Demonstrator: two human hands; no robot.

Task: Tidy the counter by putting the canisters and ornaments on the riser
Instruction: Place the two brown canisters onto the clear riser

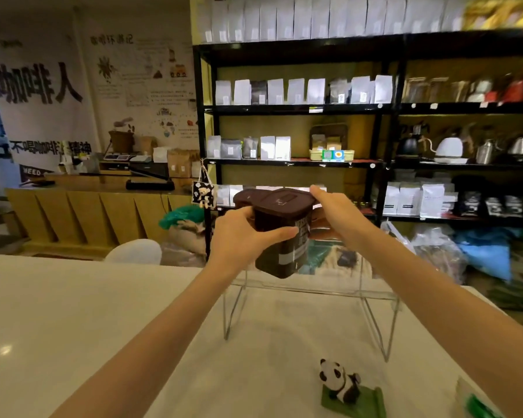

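Coffee shop, white counter [73,321], black shelving of bagged stock behind. Clear acrylic riser [308,289] stands on the counter; I use it as my landmark.

Grip: my left hand [239,236] is clamped on the near side of a dark brown canister [284,233], thumb across its label. My right hand [338,214] is closed on the lid edge and far side. The canister hangs tilted, base just above the riser's top, apparently not yet resting. A second brown canister [246,197] sits just behind the held one, above the riser; whether it stands on the riser I cannot tell.

Judgement: the step is the set-down. Level the base first, lower it flat beside the rear canister, keep it back from the riser's front edge. Clear acrylic hides its own edges; feel for contact before letting go.

In front of the riser, a panda ornament [341,384] on a green base waits on the counter.
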